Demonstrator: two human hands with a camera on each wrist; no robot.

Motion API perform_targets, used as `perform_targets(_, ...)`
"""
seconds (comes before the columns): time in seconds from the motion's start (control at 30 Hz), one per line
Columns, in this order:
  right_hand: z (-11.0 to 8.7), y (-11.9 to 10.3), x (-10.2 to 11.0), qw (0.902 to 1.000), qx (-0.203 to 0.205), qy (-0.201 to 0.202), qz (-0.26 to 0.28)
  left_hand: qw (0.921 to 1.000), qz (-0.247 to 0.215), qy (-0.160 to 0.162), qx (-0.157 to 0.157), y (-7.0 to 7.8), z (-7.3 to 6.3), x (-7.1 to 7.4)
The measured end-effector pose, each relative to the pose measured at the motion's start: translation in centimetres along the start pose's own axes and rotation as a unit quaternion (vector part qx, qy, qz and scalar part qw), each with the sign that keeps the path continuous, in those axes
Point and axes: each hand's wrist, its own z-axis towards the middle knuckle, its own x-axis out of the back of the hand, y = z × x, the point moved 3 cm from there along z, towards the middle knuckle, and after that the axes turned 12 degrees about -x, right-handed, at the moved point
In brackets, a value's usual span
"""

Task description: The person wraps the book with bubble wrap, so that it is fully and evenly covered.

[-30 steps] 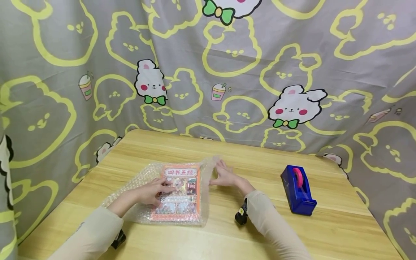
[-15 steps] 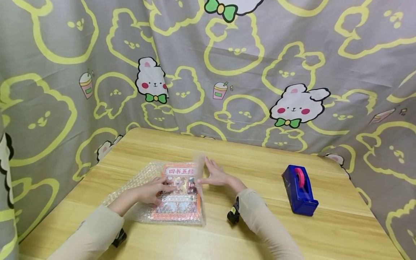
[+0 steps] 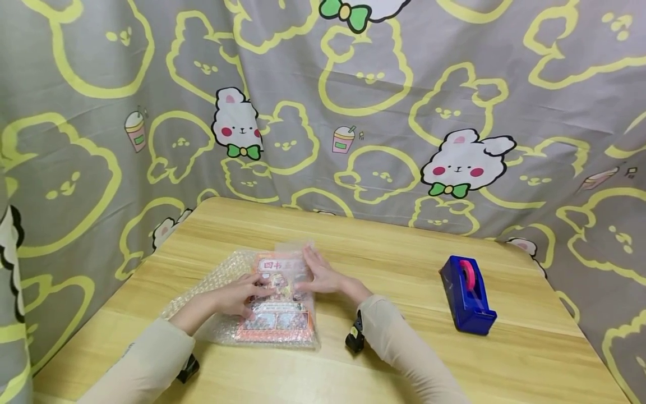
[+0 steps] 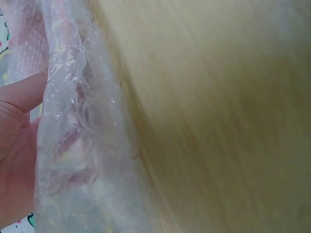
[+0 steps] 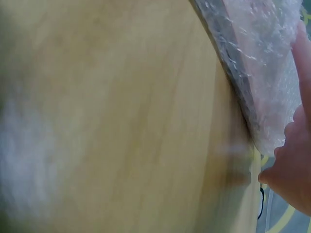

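Note:
An orange-bordered book (image 3: 275, 322) with a picture cover lies on the table inside clear bubble wrap (image 3: 218, 280). My left hand (image 3: 237, 294) rests on the wrapped cover with its fingers spread. At the book's right edge my right hand (image 3: 323, 275) presses the folded-over flap of wrap down on the upper right of the cover, fingers extended. The left wrist view has the crinkled wrap edge (image 4: 80, 145) beside my thumb. In the right wrist view my fingers lie along the wrap's side (image 5: 262, 73).
A blue tape dispenser (image 3: 466, 303) with a pink-cored roll stands on the right of the wooden table (image 3: 404, 252). A grey curtain (image 3: 298, 62) with cartoon prints hangs behind the table and along both sides.
My right hand has moved left, folding the right flap of bubble wrap from upright over onto the book cover. The left hand has stayed on the book.

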Motion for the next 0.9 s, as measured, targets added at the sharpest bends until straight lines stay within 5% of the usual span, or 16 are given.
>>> perform_targets(0.27,-0.1,-0.7,-0.8,0.9993,0.035,-0.005,0.015,1.0000,0.001,-0.004,0.003,0.0,-0.1,-0.2)
perform_targets(0.67,0.6,-1.9,-2.1,0.9949,-0.053,-0.036,-0.078,0.9999,0.008,-0.006,0.004,0.0,0.1,0.3)
perform_targets(0.9,0.6,-2.5,-2.8,0.9864,-0.071,-0.041,-0.142,1.0000,0.006,-0.001,0.004,-0.4,0.1,0.1)
